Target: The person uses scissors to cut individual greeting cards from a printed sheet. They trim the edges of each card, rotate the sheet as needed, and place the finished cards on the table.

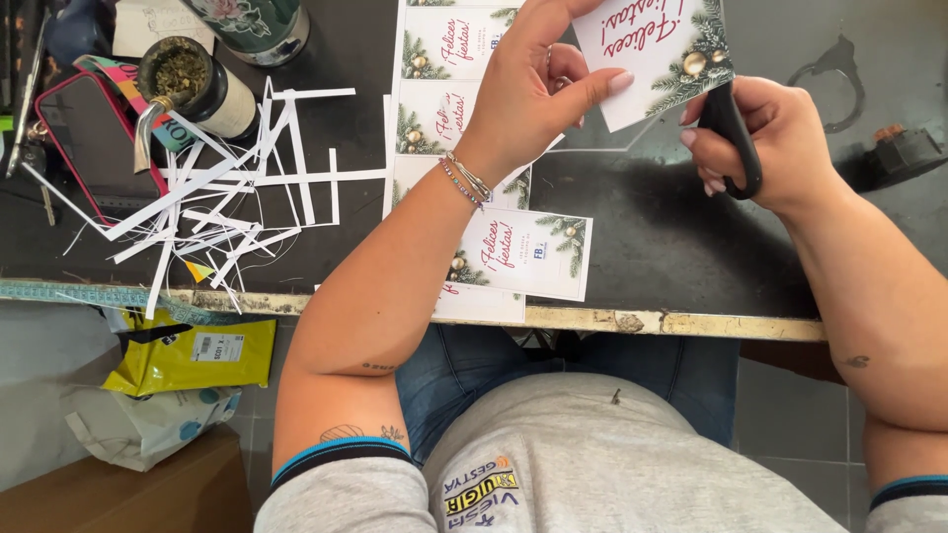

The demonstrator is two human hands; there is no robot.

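While the left hand (528,94) pinches a holiday card (657,54) at the far edge of the dark table (671,227), the right hand (755,133) is closed around black scissors (733,138) cutting it. One trimmed card (523,255) lies near; an uncut printed sheet (439,89) remains; paper strips (227,197) litter the left.

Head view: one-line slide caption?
Left hand holds a printed holiday card while right hand works black-handled scissors on it, above a dark table strewn with paper strips.
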